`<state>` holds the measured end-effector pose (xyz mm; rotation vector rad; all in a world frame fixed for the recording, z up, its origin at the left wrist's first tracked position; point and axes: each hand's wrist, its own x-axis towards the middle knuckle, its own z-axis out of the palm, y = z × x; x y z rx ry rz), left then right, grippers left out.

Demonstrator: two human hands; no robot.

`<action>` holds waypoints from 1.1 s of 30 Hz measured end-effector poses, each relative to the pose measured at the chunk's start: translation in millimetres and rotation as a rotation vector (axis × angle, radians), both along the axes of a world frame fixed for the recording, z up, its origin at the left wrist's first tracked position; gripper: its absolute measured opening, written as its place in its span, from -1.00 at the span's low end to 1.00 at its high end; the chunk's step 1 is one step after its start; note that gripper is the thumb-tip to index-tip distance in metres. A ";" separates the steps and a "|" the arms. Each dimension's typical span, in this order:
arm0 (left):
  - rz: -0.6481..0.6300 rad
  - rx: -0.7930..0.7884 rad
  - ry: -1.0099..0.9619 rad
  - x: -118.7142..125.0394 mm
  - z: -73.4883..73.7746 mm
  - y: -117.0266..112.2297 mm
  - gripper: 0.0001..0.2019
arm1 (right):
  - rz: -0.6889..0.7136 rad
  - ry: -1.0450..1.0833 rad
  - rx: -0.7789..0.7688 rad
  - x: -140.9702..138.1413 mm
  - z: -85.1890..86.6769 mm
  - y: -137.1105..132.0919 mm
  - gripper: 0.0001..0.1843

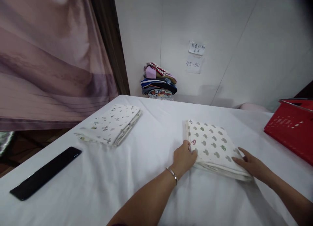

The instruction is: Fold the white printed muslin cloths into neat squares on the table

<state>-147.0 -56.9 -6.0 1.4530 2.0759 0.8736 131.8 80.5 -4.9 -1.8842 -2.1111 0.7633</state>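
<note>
A folded white cloth [211, 144] printed with grey, red and green mushrooms lies on the white-covered table [156, 180], right of the middle. My left hand [184, 157] grips its near left edge, the thumb on top and the fingers along the side. At the right edge, my right hand [251, 164] holds the near corner, with fingers on the top and the thumb side partly hidden. Several layers show along the near edge. A second folded white cloth [112, 123] with small plant prints rests apart on the left, touched by neither hand.
A long, glossy black flat strip [46, 172] lies at the table's left edge. Beyond the far edge stands a stack of folded fabrics [158, 82] against the wall. A red basket [292, 128] is on the right. Pinkish curtain [53, 56] hangs left; two paper notes [195, 56] are on the wall.
</note>
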 end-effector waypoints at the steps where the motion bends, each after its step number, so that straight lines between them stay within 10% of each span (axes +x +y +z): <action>1: 0.011 -0.003 -0.002 0.3 -0.3 0.3 -0.73 | 0.029 -0.056 0.110 -4.8 1.1 0.5 -0.14; 4: 0.021 -0.013 -0.010 0.4 -0.4 0.8 -0.74 | 0.175 0.009 0.329 -33.5 12.5 -7.6 -0.36; 10: 0.019 -0.012 0.003 0.0 -1.5 0.6 -0.77 | 0.464 0.258 0.099 -121.9 35.2 -31.4 -0.71; 16: 0.016 0.031 0.051 0.4 -4.0 -0.3 -0.81 | 0.491 0.073 0.110 -180.2 30.5 -22.7 -0.74; 33: -0.003 0.038 0.094 -0.5 -11.1 3.2 -0.80 | 0.516 -0.028 0.169 -196.4 24.5 -19.0 -0.78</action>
